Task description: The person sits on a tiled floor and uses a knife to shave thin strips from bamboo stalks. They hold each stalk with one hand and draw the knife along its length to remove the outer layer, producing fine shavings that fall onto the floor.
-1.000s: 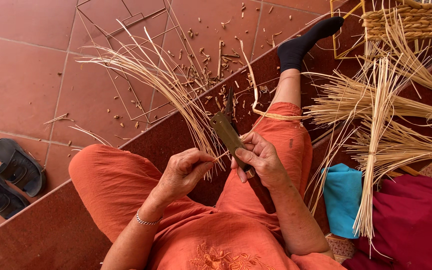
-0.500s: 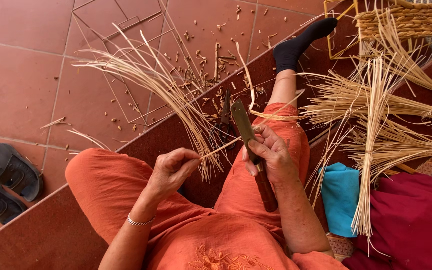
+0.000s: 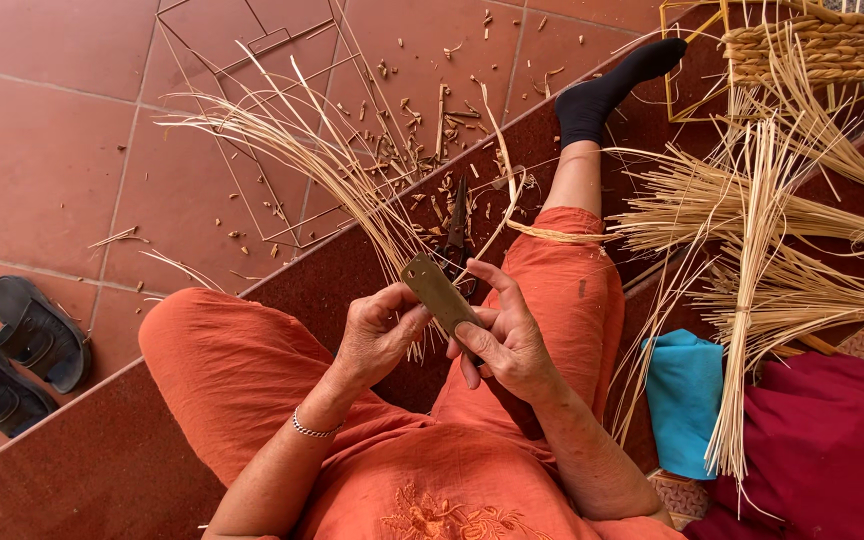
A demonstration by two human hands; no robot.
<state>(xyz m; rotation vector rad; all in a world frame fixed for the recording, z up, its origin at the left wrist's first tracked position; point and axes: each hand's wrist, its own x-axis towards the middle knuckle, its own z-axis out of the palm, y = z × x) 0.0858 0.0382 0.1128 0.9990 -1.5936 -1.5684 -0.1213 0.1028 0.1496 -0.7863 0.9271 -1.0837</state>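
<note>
I sit on a tiled step in orange clothes. My right hand (image 3: 505,335) grips a flat broad-bladed knife (image 3: 438,291), blade pointing up and left. My left hand (image 3: 380,331) pinches thin pale reed strands (image 3: 302,150) right beside the blade; the strands fan up and to the left over the floor. Both hands are close together above my lap, fingers touching the blade area.
Dark scissors (image 3: 457,228) lie on the step past my hands. Reed offcuts (image 3: 422,105) litter the tiles. Tied reed bundles (image 3: 762,250) lie right, a woven basket (image 3: 812,45) top right, a wire frame (image 3: 252,60) on the floor, dark sandals (image 3: 17,350) at left, blue cloth (image 3: 687,400) and maroon cloth (image 3: 822,450) lower right.
The knife has tipped from pointing up the step to angling up-left, closer to my left hand. My left hand has moved right to meet the blade, and the strands shifted slightly.
</note>
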